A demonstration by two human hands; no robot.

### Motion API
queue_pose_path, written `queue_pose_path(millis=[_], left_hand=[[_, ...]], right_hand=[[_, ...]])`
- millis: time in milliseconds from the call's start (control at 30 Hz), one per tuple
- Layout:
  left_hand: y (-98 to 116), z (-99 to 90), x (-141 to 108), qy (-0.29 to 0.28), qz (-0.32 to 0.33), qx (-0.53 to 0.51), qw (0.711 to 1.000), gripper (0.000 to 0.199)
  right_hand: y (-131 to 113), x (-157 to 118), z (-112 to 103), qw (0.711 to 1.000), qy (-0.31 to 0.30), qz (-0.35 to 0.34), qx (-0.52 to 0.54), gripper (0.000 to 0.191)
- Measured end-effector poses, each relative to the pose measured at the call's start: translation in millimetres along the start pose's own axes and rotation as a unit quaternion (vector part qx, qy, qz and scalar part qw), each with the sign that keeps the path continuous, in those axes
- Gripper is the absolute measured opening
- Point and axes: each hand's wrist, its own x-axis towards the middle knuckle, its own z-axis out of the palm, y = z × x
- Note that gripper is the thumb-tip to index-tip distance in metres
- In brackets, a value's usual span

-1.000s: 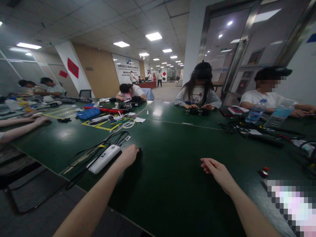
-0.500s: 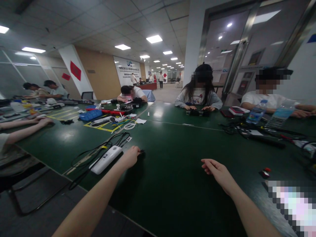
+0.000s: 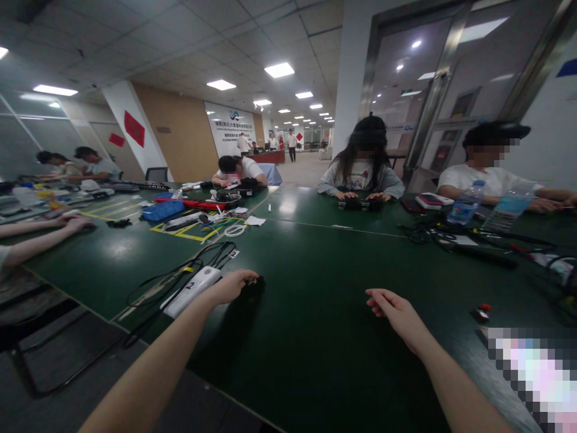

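My left hand (image 3: 232, 287) is over the green table (image 3: 311, 313), its fingertips pinching a small black object (image 3: 258, 279) with a bit of silvery metal showing. The object is too small and dark to name. Beside that wrist lies a white power bank-like box (image 3: 193, 291) marked with a 2, black cables running around it. My right hand (image 3: 391, 305) is held over the table on the right, loosely closed with thumb against forefinger, and nothing shows in it. A small red and dark item (image 3: 482, 311) lies farther right of it.
A blue basket (image 3: 162, 210), a white coiled cable (image 3: 235, 230) and loose wires lie at the back left. Two water bottles (image 3: 466, 204) and black cables (image 3: 444, 233) are at the right. Other people sit around the table. A blurred-out bright panel (image 3: 536, 373) fills the lower right.
My left hand has shifted slightly left and turned, so more of the small black object shows at its fingertips. My right hand has hardly moved.
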Motion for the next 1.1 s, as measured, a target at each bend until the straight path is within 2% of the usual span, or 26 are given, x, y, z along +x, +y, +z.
queue_pose_path(millis=[67,133,367,467,600,733,967,1100], left_hand=[[-1.1,-5.8,-2.3,-0.027,0.007,-0.014,1.0,0.048],[-0.8,-8.0,-3.5,-0.03,0.006,-0.008,0.999,0.048],[7.0,-5.9,-8.3,0.025,-0.005,0.045,0.999,0.034],[5.6,-5.8,-10.5,0.026,-0.01,0.072,0.997,0.033],[2.5,-6.7,-9.5,0.005,0.023,0.125,0.992,0.031],[6.2,-8.2,-9.7,0.02,0.062,0.167,0.984,0.026],[13.5,-4.9,-15.3,0.008,-0.009,0.144,0.989,0.026],[13.8,-5.3,-14.7,0.009,-0.004,0.155,0.988,0.021]], right_hand=[[-0.8,-0.2,0.0,1.0,0.004,0.004,-0.001,0.037],[-3.3,-1.5,0.3,1.0,0.005,0.008,-0.002,0.036],[-7.2,-4.4,0.6,1.0,0.004,0.014,-0.004,0.035],[-5.8,-3.4,0.7,1.0,0.005,0.01,-0.003,0.035],[-4.4,-2.4,0.5,1.0,0.003,0.006,-0.005,0.033],[-2.2,-1.0,0.2,1.0,-0.002,0.0,-0.004,0.034],[2.9,2.0,0.3,1.0,0.005,-0.007,0.006,0.036],[3.6,2.6,-0.2,1.0,0.008,-0.004,0.003,0.036]])
